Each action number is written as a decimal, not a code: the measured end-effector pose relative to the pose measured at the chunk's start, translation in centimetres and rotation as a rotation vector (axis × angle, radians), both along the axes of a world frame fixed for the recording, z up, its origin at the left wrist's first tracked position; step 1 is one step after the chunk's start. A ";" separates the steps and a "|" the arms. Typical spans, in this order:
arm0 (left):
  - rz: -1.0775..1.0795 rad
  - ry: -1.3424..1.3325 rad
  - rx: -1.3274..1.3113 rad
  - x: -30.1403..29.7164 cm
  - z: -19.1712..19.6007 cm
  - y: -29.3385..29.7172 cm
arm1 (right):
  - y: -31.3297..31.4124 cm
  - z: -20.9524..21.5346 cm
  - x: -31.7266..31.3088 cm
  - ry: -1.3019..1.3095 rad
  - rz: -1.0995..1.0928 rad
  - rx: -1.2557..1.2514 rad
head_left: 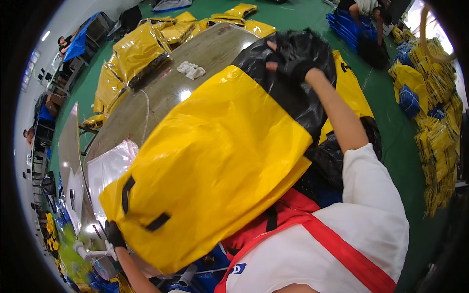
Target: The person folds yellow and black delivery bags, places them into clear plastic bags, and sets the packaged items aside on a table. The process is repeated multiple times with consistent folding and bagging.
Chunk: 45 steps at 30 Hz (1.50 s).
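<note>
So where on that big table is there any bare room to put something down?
Bare tabletop shows beyond the big yellow bag, around the small white bundle, bordered left by the heaped yellow bags. Nearer, it is crowded: the bag held by the left hand and right hand, plus clear plastic sheets.

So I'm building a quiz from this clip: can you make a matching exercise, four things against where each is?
Things:
1. right hand
2. left hand
3. white gloves
4. clear plastic sheets

Places:
A. at the bag's lower left corner
B. on the table, far side
C. on the black end of the yellow bag
D. left of the bag, on the table

Pairs: 1-C, 2-A, 3-B, 4-D
</note>
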<state>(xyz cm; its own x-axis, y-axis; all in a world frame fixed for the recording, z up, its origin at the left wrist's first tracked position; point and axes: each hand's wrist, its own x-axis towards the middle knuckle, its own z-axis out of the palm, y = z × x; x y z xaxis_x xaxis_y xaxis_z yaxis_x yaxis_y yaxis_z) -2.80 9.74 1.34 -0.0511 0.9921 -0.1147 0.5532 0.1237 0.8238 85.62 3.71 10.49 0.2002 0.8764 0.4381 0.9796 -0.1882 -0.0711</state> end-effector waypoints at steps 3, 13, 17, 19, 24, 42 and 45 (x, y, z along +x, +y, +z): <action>0.150 0.725 0.048 1.4 -5.2 -6.3 | -1.5 -8.8 -2.1 -0.107 -0.143 -0.278; -0.225 1.011 0.980 21.1 -1.2 2.4 | -1.6 -9.0 -4.3 0.103 -0.094 -0.400; -0.719 0.594 0.687 50.3 2.3 0.3 | -4.5 -7.9 -6.4 0.400 0.220 -0.540; -0.853 0.882 0.535 54.5 2.1 -2.8 | -9.2 -2.3 -7.4 0.556 0.404 -0.413; -1.212 0.495 0.605 61.6 5.2 -15.1 | -15.0 -9.2 2.6 0.928 -0.186 0.802; -1.204 0.335 0.549 64.5 3.4 -15.6 | 3.4 -10.5 17.7 1.752 0.668 0.018; -1.281 0.325 0.553 64.3 2.9 -14.9 | 4.5 -11.3 19.7 1.287 0.419 -0.170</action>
<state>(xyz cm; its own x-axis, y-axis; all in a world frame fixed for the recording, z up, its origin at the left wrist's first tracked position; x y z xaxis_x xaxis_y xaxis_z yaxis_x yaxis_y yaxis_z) 61.52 -5.12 4.28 0.9484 0.2857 0.1374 0.2059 -0.8846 0.4184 105.34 8.26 -0.77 0.0893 0.9956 0.0274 0.2241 0.0067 -0.9745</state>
